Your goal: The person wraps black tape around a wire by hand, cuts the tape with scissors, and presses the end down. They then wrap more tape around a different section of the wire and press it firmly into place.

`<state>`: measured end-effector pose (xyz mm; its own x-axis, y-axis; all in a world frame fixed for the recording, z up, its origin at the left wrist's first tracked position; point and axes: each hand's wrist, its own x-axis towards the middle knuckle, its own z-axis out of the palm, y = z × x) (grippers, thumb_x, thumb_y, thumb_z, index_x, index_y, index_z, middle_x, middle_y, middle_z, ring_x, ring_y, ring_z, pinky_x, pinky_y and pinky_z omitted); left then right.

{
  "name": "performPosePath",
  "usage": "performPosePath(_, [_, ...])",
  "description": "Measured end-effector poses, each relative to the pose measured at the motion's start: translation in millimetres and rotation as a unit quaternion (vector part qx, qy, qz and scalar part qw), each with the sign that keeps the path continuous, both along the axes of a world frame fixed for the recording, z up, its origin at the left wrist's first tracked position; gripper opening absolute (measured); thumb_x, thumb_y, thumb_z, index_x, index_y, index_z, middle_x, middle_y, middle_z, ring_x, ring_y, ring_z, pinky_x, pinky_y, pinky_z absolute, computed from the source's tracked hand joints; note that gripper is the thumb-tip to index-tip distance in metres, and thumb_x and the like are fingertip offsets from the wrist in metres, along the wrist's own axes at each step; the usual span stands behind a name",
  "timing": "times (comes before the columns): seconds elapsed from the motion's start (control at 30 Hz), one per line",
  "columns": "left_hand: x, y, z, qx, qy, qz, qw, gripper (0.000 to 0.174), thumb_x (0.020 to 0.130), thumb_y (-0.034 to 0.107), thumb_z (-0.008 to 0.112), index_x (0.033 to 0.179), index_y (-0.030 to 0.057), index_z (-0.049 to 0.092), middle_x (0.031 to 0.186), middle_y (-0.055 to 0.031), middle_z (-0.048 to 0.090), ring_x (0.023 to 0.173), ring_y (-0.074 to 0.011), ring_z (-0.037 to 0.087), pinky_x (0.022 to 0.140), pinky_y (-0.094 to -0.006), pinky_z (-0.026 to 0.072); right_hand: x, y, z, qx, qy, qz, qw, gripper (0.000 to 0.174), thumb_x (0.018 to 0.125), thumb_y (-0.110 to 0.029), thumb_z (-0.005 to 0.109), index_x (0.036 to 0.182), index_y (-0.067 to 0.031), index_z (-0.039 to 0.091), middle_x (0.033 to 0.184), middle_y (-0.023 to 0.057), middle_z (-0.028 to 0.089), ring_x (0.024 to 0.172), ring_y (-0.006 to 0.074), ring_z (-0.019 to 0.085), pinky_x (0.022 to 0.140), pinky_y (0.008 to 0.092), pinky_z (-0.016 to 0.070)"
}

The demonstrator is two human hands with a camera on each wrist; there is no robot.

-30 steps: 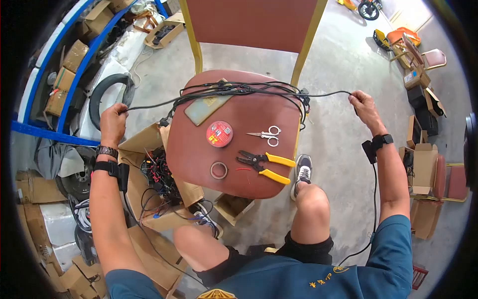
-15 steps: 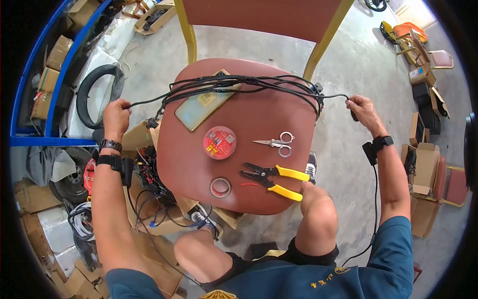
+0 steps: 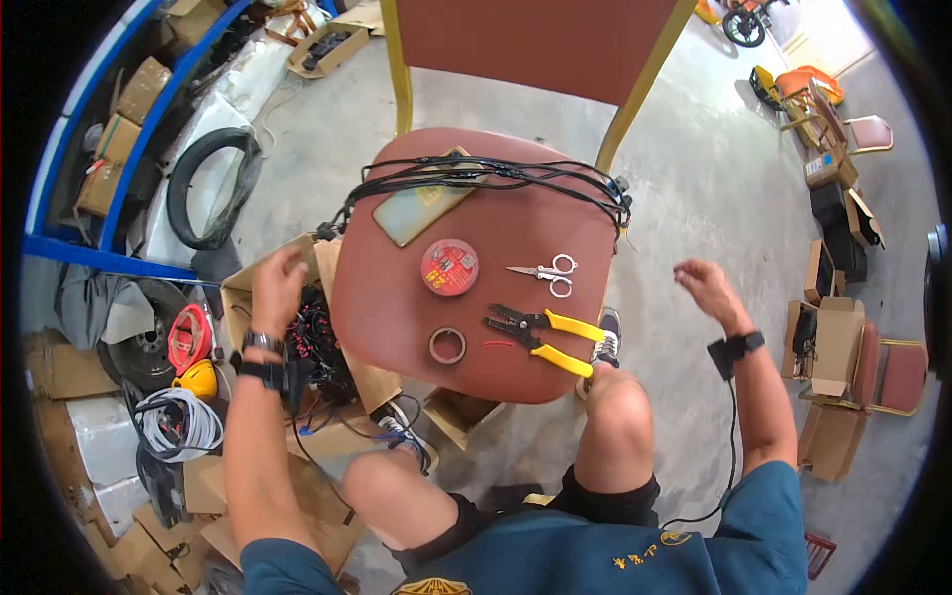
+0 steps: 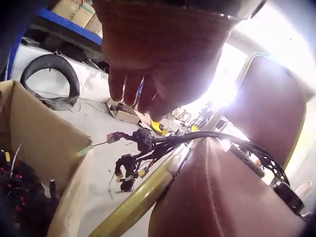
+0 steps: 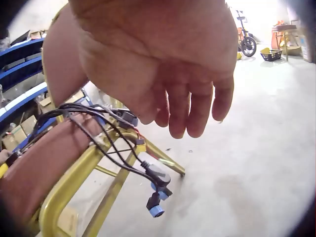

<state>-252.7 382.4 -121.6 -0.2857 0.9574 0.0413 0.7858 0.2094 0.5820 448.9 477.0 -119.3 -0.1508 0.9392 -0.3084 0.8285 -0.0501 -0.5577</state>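
Note:
A bundle of black cables [image 3: 496, 174] lies across the far part of the chair seat [image 3: 387, 297], its connectors hanging over both sides. My left hand [image 3: 279, 293] is off the seat's left side, above a box of wires, fingers loose and holding nothing. Off the right side hangs my right hand [image 3: 707, 291], also empty, its fingers loosely bent in the right wrist view. Blue-tipped connectors [image 5: 157, 211] dangle below that hand. A phone [image 3: 412, 216] lies partly under the cables. Nearer are a red round pack [image 3: 450, 268], folding scissors [image 3: 555, 275], a tape roll [image 3: 434, 344] and yellow-handled wire strippers [image 3: 573, 327].
An open cardboard box [image 3: 238, 288] of tangled wires stands left of the chair. Beyond it are a black tyre [image 3: 183, 188], a blue shelf frame [image 3: 109, 258] and coiled grey cable [image 3: 164, 441]. Several boxes and chairs [image 3: 897, 372] stand along the right.
Both hands have let go of the black cable they were holding stretched out to either side. They have moved down and inward, and the cable ends now hang at the seat's edges.

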Motion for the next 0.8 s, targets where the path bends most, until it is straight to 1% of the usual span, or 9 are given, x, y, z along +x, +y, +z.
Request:
performPosePath(0.17, [10, -174, 0, -0.04, -0.123, 0.077, 0.989, 0.022, 0.087, 0.01, 0.07, 0.104, -0.0034, 0.072, 0.097, -0.0133, 0.074, 0.092, -0.0203, 0.07, 0.084, -0.0342, 0.0546, -2, -119, 28, -0.031, 0.083, 0.002, 0.996, 0.016, 0.094, -0.01, 0.067, 0.106, -0.0001, 0.072, 0.089, 0.0099, 0.073, 0.086, 0.0131, 0.066, 0.08, 0.0322, 0.0538])
performPosePath(0.23, [13, -255, -13, -0.03, -0.081, 0.087, 0.992, 0.019, 0.084, 0.009, 0.07, 0.099, -0.0031, 0.072, 0.092, -0.013, 0.074, 0.087, -0.0196, 0.07, 0.08, -0.034, 0.0547, -11, -165, 28, -0.046, 0.137, -0.006, 0.989, 0.016, 0.094, -0.01, 0.066, 0.106, -0.0009, 0.072, 0.089, 0.0098, 0.073, 0.085, 0.0126, 0.065, 0.078, 0.0323, 0.0536])
performPosePath(0.3, [15, -324, -20, -0.154, -0.089, 0.116, 0.977, 0.018, 0.081, 0.01, 0.07, 0.092, -0.0045, 0.072, 0.081, -0.0149, 0.072, 0.08, -0.0226, 0.07, 0.075, -0.036, 0.055, -30, -196, 41, -0.035, 0.13, 0.016, 0.991, 0.018, 0.093, -0.013, 0.067, 0.107, -0.0019, 0.072, 0.092, 0.013, 0.073, 0.087, 0.0165, 0.068, 0.079, 0.0342, 0.0542])
performPosePath(0.33, [14, -366, -41, -0.137, 0.023, 0.116, 0.983, 0.021, 0.079, 0.012, 0.072, 0.092, -0.0048, 0.073, 0.074, -0.0163, 0.07, 0.075, -0.0227, 0.071, 0.072, -0.0372, 0.0552, -41, -206, 47, -0.025, 0.128, 0.028, 0.991, 0.02, 0.092, -0.016, 0.068, 0.107, -0.0026, 0.072, 0.096, 0.0149, 0.073, 0.09, 0.0199, 0.069, 0.081, 0.036, 0.0541])
performPosePath(0.37, [7, -397, -55, -0.193, -0.06, 0.144, 0.969, 0.02, 0.078, 0.009, 0.072, 0.093, -0.0053, 0.074, 0.072, -0.0159, 0.071, 0.07, -0.0219, 0.071, 0.066, -0.0376, 0.0553, -50, -214, 54, -0.015, 0.126, 0.038, 0.991, 0.023, 0.092, -0.019, 0.068, 0.108, -0.0032, 0.072, 0.1, 0.0168, 0.073, 0.093, 0.0233, 0.07, 0.082, 0.0378, 0.0541])
performPosePath(0.57, [20, -447, -43, -0.067, -0.186, 0.247, 0.949, 0.021, 0.083, 0.007, 0.073, 0.098, -0.0078, 0.072, 0.081, -0.0148, 0.074, 0.07, -0.0205, 0.07, 0.067, -0.0348, 0.0556, -77, -218, 99, 0.099, 0.07, 0.151, 0.981, 0.031, 0.092, -0.028, 0.068, 0.114, -0.0053, 0.071, 0.117, 0.0185, 0.069, 0.111, 0.0287, 0.066, 0.093, 0.0396, 0.0522])
performPosePath(0.63, [52, -426, 7, 0.017, -0.128, 0.21, 0.969, 0.021, 0.085, 0.008, 0.072, 0.101, -0.0066, 0.071, 0.086, -0.0155, 0.074, 0.075, -0.0211, 0.07, 0.071, -0.0346, 0.0555, -83, -206, 125, 0.155, 0.153, 0.144, 0.965, 0.031, 0.093, -0.026, 0.071, 0.116, -0.0058, 0.07, 0.115, 0.0117, 0.071, 0.11, 0.0222, 0.065, 0.091, 0.0371, 0.0526])
performPosePath(0.7, [92, -398, 47, 0.093, -0.117, 0.17, 0.974, 0.021, 0.087, 0.009, 0.071, 0.102, -0.0049, 0.071, 0.091, -0.0162, 0.075, 0.08, -0.0219, 0.07, 0.075, -0.0346, 0.0551, -106, -216, 209, 0.208, 0.185, 0.124, 0.952, 0.043, 0.092, -0.027, 0.073, 0.128, -0.0047, 0.064, 0.119, 0.0101, 0.069, 0.112, 0.0219, 0.064, 0.094, 0.0375, 0.0517])
performPosePath(0.8, [136, -363, 65, 0.125, -0.159, 0.124, 0.971, 0.02, 0.086, 0.01, 0.072, 0.102, -0.003, 0.071, 0.093, -0.016, 0.074, 0.084, -0.0231, 0.07, 0.078, -0.0355, 0.0543, -120, -221, 300, 0.351, 0.324, 0.215, 0.852, 0.073, 0.088, -0.031, 0.078, 0.146, -0.0019, 0.043, 0.129, 0.0136, 0.063, 0.115, 0.0238, 0.063, 0.098, 0.038, 0.0504])
